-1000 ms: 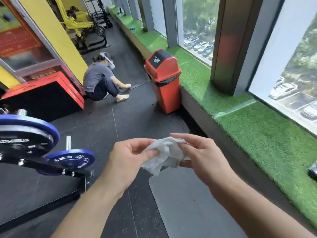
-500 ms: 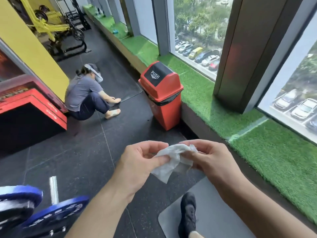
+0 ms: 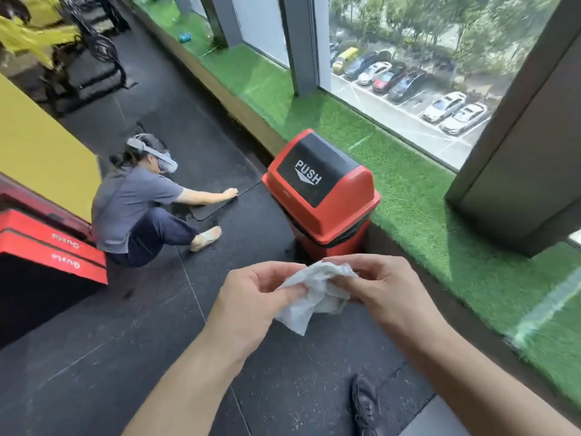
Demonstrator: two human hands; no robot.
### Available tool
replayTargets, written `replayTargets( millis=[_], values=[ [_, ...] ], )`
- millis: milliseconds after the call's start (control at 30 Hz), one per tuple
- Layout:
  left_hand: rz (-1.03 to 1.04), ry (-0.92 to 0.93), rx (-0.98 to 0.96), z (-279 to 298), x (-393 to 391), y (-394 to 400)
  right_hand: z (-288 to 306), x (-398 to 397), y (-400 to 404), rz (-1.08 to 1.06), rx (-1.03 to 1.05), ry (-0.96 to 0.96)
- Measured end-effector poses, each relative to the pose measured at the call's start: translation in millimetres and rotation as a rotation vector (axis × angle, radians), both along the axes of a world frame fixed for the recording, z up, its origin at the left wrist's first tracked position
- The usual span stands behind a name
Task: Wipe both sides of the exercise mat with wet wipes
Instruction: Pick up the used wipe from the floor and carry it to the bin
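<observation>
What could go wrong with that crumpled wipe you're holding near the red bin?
The wipe is bunched up between the left hand and right hand, so it might drop onto the floor short of the bin. The bin's lid says PUSH, so a loose toss would probably bounce off. The shoe could tread on a dropped wipe.

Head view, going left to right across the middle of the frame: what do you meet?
Red plyo box → crouching person in a headset → red push-lid bin → artificial grass ledge → dark window pillar.
</observation>
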State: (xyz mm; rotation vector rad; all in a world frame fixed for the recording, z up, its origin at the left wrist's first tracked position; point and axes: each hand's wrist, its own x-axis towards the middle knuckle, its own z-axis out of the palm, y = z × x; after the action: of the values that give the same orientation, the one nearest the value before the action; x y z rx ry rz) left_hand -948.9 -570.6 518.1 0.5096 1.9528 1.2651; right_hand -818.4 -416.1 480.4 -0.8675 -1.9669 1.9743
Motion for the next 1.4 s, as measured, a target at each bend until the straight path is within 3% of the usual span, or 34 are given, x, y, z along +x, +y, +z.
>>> replayTargets(
  millis=[167, 367, 500, 633, 900, 1000, 1100, 1200, 1400],
  values=[
    [-0.054, -0.026, -0.031, 2, -126, 14, 3, -117, 12, 0.009, 0.031, -0.041],
    [-0.292, -0.024, -0.056, -16, -260, 64, -4, -220, 20, -0.188, 0.117, -0.094],
    [-0.570, -0.040, -0.094, -23, -310, 111, -9, -254, 35, -0.353, 0.125, -0.178],
    [-0.705, -0.059, -0.085, -28, -343, 167, -15, -276, 66, -0.453, 0.134, -0.216],
    [-0.743, -0.033, -0.080, -75, -417, 290, -72, -346, 166, -0.734, 0.073, -0.113],
    [-0.745, -0.080, -0.098, -95, -447, 320, -117, -370, 200, -0.704, 0.411, -0.337],
    [-0.805, -0.083, -0.141, -127, -476, 343, -174, -391, 244, -0.428, 0.663, -0.682],
    [-0.864, -0.055, -0.194, -167, -498, 359, -222, -410, 275, -0.225, 0.814, -0.883],
    [-0.923, -0.030, -0.243, -230, -525, 371, -260, -425, 303, -0.213, 0.796, -1.124]
  ],
)
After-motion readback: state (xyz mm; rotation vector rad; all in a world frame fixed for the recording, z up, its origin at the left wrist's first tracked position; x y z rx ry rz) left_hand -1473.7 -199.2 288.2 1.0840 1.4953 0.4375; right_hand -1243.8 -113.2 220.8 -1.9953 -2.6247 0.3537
